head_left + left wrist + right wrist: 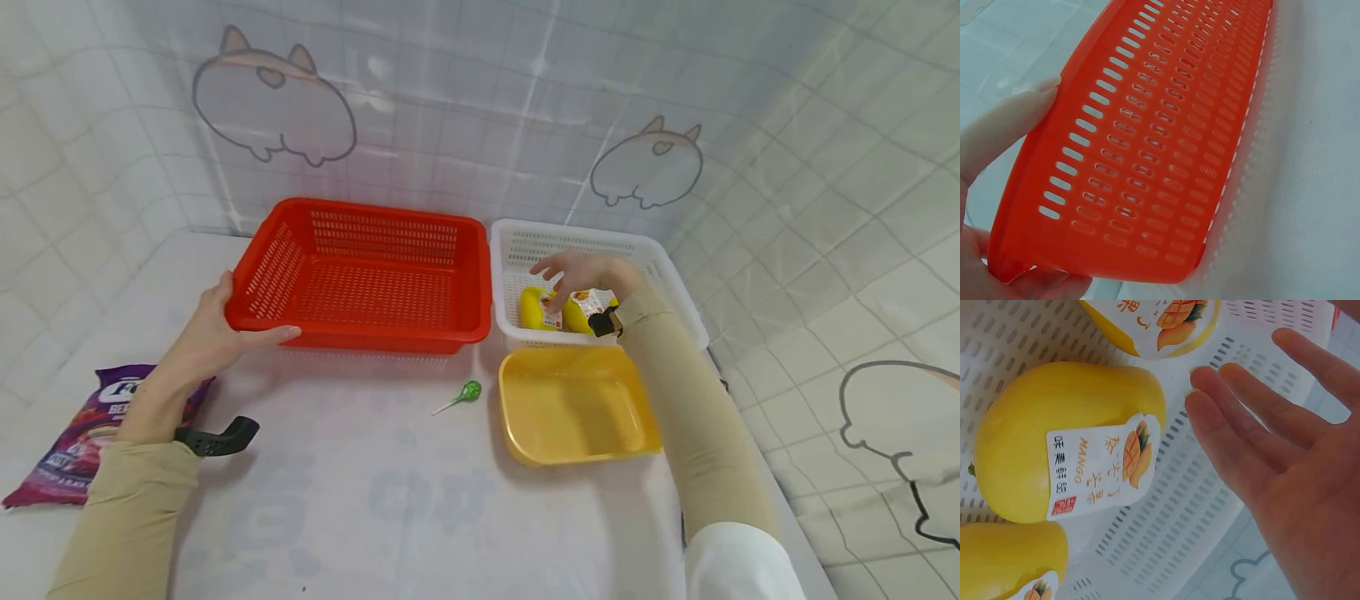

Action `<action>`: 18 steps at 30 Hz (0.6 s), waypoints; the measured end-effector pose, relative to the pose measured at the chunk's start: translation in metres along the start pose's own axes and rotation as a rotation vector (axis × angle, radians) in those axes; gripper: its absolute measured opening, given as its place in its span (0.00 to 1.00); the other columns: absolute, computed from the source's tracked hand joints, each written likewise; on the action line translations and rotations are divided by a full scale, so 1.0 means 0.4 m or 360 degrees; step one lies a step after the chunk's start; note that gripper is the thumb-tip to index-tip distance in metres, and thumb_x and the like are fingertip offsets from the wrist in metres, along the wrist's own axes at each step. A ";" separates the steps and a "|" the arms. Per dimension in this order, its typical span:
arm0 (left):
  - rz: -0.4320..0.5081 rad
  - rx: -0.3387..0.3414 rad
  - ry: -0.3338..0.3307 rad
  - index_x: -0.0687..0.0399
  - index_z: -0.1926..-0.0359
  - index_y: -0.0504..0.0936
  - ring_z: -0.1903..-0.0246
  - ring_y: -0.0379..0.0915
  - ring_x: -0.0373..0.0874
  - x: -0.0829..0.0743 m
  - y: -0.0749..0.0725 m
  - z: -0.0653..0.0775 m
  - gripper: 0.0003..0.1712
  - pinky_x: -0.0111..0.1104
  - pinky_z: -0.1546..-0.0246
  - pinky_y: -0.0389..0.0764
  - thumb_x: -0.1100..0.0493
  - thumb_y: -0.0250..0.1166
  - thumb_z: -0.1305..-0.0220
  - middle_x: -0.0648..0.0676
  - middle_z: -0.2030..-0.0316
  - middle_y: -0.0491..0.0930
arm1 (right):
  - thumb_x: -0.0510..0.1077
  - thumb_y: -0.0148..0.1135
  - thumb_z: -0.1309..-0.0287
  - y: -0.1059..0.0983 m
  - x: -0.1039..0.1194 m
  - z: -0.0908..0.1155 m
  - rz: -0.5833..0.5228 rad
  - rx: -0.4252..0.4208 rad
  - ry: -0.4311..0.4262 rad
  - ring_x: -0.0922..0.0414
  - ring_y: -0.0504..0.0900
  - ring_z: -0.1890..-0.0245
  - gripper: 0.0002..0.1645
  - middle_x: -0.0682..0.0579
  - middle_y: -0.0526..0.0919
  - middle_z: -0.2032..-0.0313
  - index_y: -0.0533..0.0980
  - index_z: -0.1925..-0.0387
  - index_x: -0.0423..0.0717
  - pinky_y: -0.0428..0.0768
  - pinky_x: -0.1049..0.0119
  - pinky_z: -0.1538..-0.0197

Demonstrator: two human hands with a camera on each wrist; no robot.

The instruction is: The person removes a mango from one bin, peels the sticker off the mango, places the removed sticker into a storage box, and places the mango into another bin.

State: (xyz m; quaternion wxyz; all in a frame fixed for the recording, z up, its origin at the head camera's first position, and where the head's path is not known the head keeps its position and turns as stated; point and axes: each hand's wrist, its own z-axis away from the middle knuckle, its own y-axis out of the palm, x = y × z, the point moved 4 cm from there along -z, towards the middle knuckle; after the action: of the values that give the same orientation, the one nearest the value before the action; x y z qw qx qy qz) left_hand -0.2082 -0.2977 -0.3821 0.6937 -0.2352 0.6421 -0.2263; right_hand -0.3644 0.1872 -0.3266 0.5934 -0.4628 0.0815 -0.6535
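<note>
1. The mangoes lie in the white basket (577, 230), at the far right of the worktop (360, 500); the right wrist view shows three, each with a label.
2. The right hand (588, 268) hangs over that basket and is much the nearer of the two. Its fingers are extended and spread wide, holding nothing.
3. The key relation, in the right wrist view: the middle mango (1063, 434) lies left of the fingertips, with a visible gap between. Its long axis runs across the picture, slightly up to the right, so its narrower end faces the fingers and its stem end points away.
4. An upper mango (1144, 328) and a lower mango (1013, 553) flank it, the upper one also near the fingertips.
5. The left hand (206, 329) grips the near left corner of the red basket (367, 333), thumb along the near rim and fingers around the end. That basket stands just left of the white one.
6. Nearer the person are a yellow bin (577, 408) in front of the white basket, a green lollipop (470, 391) to its left, and a purple bag (75, 454) partly behind the left forearm.
</note>
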 end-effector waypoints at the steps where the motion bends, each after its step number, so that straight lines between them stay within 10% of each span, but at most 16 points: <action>1: -0.0005 0.0012 -0.0014 0.58 0.24 0.21 0.32 0.45 0.72 0.001 -0.001 0.000 0.75 0.71 0.37 0.57 0.37 0.71 0.43 0.75 0.25 0.35 | 0.41 0.75 0.48 0.000 0.001 -0.003 -0.0003 0.0004 0.0004 0.40 0.65 0.30 0.52 0.40 0.58 0.26 0.59 0.25 0.50 0.65 0.37 0.30; 18: -0.0056 0.0034 -0.0055 0.57 0.24 0.19 0.32 0.45 0.73 0.002 0.000 0.003 0.76 0.71 0.38 0.58 0.34 0.70 0.43 0.75 0.25 0.32 | 0.43 0.73 0.46 0.013 -0.006 -0.017 0.0203 0.0029 0.0037 0.43 0.65 0.30 0.45 0.45 0.64 0.27 0.64 0.28 0.46 0.66 0.41 0.29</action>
State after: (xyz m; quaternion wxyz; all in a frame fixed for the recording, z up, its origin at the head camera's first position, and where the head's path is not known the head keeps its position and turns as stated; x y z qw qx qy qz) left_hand -0.2069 -0.2983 -0.3826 0.7030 -0.2430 0.6234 -0.2413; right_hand -0.3656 0.1848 -0.3350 0.6370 -0.4437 0.1116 -0.6204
